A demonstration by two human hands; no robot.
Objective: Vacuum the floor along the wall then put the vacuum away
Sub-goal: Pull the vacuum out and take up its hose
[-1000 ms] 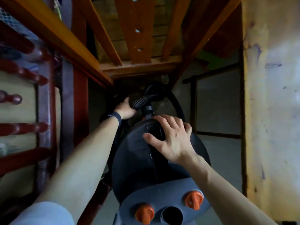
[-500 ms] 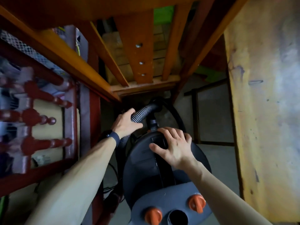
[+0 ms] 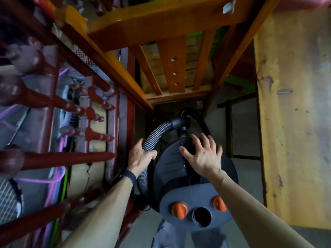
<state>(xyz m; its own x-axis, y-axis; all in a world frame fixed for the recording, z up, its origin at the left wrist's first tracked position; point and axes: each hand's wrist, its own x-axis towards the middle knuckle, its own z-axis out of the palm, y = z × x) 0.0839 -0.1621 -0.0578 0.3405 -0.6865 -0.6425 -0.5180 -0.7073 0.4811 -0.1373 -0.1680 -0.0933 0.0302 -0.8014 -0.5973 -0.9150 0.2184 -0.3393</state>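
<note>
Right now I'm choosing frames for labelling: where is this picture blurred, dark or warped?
Head view: red spindles at left are smeared by blur; the vacuum, the left hand gripping its ribbed hose and the right hand spread on it look fairly sharp; under the orange wooden frame it is dim; the wide lens splays straight lines; no glare.

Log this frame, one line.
left hand: grips hose | right hand: rests on vacuum | ahead: wooden frame

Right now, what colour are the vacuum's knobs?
Orange knobs, clearest in the head view.
</note>
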